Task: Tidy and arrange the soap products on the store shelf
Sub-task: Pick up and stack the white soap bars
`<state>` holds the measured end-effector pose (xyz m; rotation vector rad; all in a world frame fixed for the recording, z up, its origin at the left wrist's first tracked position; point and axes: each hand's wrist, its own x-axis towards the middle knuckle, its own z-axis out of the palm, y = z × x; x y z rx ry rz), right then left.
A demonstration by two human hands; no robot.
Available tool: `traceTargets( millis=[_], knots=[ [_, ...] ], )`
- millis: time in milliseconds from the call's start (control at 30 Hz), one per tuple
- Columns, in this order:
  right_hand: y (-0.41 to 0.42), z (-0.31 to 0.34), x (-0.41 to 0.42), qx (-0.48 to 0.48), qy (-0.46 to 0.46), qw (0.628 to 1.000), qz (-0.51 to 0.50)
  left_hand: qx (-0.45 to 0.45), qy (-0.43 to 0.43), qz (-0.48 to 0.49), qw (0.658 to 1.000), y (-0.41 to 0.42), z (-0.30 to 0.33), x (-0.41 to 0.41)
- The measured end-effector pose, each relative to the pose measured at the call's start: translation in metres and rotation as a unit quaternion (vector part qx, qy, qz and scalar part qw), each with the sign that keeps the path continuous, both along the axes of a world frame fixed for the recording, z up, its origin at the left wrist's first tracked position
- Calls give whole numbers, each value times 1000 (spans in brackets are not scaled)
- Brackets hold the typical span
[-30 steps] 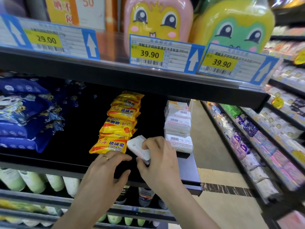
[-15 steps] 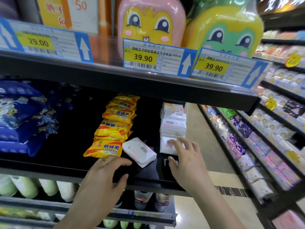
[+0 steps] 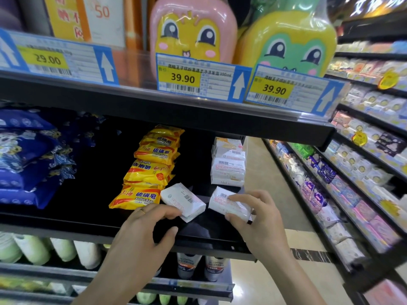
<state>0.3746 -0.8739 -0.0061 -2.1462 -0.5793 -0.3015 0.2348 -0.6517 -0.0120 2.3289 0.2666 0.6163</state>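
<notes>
- Where the head view looks down and forward, a black store shelf [image 3: 66,219] fills the middle, its front lip running left to right under both hands
- Upper shelf edge carries blue-and-yellow price tags [image 3: 193,79] reading 29.00 and 39.90; behind them stand a pink cartoon-face bottle [image 3: 193,29] and a yellow-green one [image 3: 290,40]
- Blue packets [image 3: 24,155] piled at far left of the black shelf, well apart from the soaps
- Yellow sulfur soap packs [image 3: 152,166] in a row running front to back, mid-shelf; front pack lies just beside a loose white bar
- White soap stack [image 3: 228,164] at the shelf's right end, behind the right hand
- Left hand [image 3: 145,236] by the shelf lip, fingers lightly curled, forefinger tip touching the near corner of the left white soap bar [image 3: 184,200], which lies flat and skewed on the shelf; grip or mere touch, hard to say from this angle
- Right hand [image 3: 257,221] holds the right white soap bar [image 3: 228,204], fingers over its top and thumb under its near edge; bar tilted, just beside the other bar, seemingly not quite touching
- Thin ring [image 3: 142,211] on a left finger
</notes>
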Motion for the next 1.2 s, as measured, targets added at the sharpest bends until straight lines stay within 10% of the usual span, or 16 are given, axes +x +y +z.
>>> traceTargets(
  millis=[467,1200],
  knots=[
    [6,32,-67,48,-183,969,159,-75,-48,-157,984,-9,29,-6],
    [1,32,-67,75,-125,971,191,-52,-74,-162,983,-2,25,-19]
  ],
)
